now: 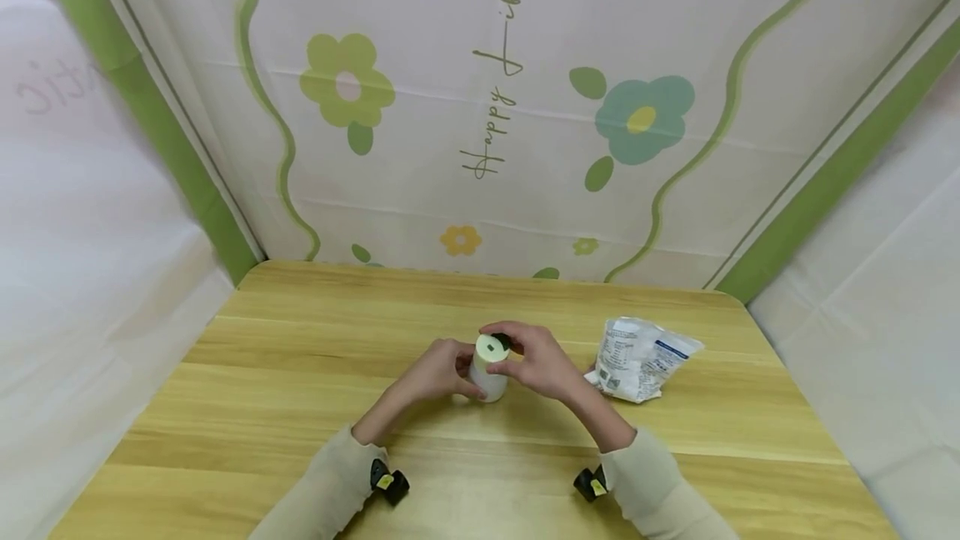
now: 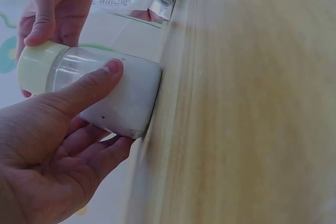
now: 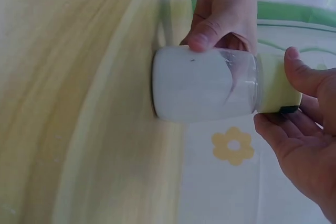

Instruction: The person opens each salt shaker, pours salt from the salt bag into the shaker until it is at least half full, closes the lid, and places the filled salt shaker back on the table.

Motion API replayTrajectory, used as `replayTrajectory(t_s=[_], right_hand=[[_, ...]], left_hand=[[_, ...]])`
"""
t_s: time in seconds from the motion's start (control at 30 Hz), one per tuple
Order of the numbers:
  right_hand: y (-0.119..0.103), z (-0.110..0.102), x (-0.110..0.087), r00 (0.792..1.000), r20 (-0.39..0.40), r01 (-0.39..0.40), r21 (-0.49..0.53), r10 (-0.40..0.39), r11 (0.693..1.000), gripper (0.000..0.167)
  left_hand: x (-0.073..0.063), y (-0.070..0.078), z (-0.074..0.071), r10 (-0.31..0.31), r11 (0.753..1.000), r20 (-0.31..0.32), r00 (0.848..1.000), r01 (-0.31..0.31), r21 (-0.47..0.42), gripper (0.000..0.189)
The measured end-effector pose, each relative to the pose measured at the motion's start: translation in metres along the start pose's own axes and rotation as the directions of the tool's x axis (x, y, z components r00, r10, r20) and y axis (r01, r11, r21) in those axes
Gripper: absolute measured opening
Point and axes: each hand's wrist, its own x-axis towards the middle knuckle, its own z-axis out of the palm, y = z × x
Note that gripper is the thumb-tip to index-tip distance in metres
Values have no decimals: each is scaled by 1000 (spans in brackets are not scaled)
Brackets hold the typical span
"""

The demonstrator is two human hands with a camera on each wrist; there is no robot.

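Note:
A clear jar [image 3: 199, 87] stands upright on the wooden table, filled most of the way with something white. On its top sits a pale yellow lid [image 3: 272, 85] with a small black part at its side. My left hand [image 1: 438, 369] grips the body of the jar, thumb on one side and fingers round the other. Up at the lid, my right hand [image 1: 542, 363] holds the rim between thumb and fingers. Whether the lid is fastened cannot be told.
To the right of the hands, a crumpled white plastic packet [image 1: 641, 361] with printed labels lies on the wooden table [image 1: 300, 407]. A curtain [image 1: 420, 182] with flowers and lettering hangs behind the table's far edge.

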Motion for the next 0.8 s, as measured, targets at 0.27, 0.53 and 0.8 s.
replayTrajectory(t_s=[0.27,0.53,0.8], right_hand=[[-9,22,-2,967,-246,-88,-86,65,992,44],[-4,3,2,997,-46,-66,-13,65,998,70],[16,-17,6,979,200,6,167,-40,986,55]], left_hand=[[-1,-1,-2,-3,1000,-4,1000,3,-16,38],[0,0,-1,-8,1000,-2,1000,8,-18,39],[0,1,-1,-15,1000,3,1000,15,-18,44]])
